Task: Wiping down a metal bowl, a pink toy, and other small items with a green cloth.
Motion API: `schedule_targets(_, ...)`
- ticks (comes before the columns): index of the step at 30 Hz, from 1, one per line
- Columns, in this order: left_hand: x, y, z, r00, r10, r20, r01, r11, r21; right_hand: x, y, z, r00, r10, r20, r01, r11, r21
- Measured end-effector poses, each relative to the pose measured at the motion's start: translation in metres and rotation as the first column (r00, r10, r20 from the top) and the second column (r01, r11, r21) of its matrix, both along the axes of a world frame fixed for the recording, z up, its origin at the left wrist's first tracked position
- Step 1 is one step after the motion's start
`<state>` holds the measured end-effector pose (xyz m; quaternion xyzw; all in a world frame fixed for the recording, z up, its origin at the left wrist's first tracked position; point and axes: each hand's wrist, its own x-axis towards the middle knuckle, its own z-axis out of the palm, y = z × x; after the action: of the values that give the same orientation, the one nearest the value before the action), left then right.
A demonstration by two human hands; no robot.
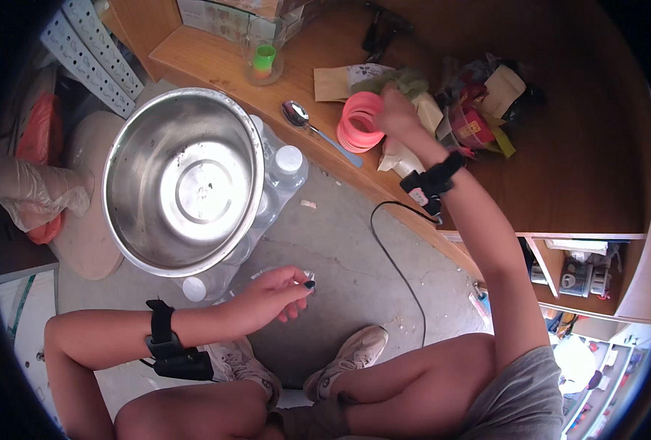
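Note:
My right hand (397, 114) reaches onto the wooden shelf, touching or right beside a stack of pink plastic rings (360, 124). Its fingertips are turned away at a crumpled olive-green bag (405, 81), so what they grip is hidden. Left of the rings lies a metal spoon (297, 114) with a blue handle. My left hand (281, 292) hangs over the concrete floor with loosely curled fingers and nothing visible in them. A large stainless steel basin (185, 181) rests on plastic-wrapped clear bottles (288, 165) beyond that hand.
A clear container (263, 58) with a green and orange piece stands on the shelf. Paper and plastic packets (476, 115) are heaped at the right, near a dark tool (380, 30). A black cable (397, 264) runs down across the floor. White perforated metal strips (92, 60) lean at upper left.

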<state>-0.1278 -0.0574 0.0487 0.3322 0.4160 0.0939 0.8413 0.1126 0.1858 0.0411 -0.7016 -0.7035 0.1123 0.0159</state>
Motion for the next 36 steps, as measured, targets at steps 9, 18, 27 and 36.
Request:
schedule_targets(9, -0.003, 0.017, 0.019, 0.975, 0.112, 0.194, -0.121, 0.992, 0.036, 0.014, -0.074, 0.098, 0.471, -0.183, -0.863, -0.411, 0.82, -0.398)
schedule_targets(18, 0.001, 0.029, 0.046, 0.757, 0.321, 0.569, -0.237, 0.947, -0.218, 0.001, -0.156, 0.064, 0.379, -0.216, -0.9, -0.495, 0.774, -0.394)
schedule_targets(27, 0.01, 0.03, 0.04, 0.738, 0.359, 0.571, -0.146, 0.911, -0.385, -0.039, -0.18, 0.069, 0.539, 0.058, -0.84, -0.607, 0.718, -0.34)
schedule_targets(36, -0.007, 0.017, 0.043, 0.78, 0.358, 0.514, -0.239, 0.928, -0.285, 0.041, -0.027, 0.06, 0.532, 0.197, -0.823, -0.309, 0.951, 0.027)
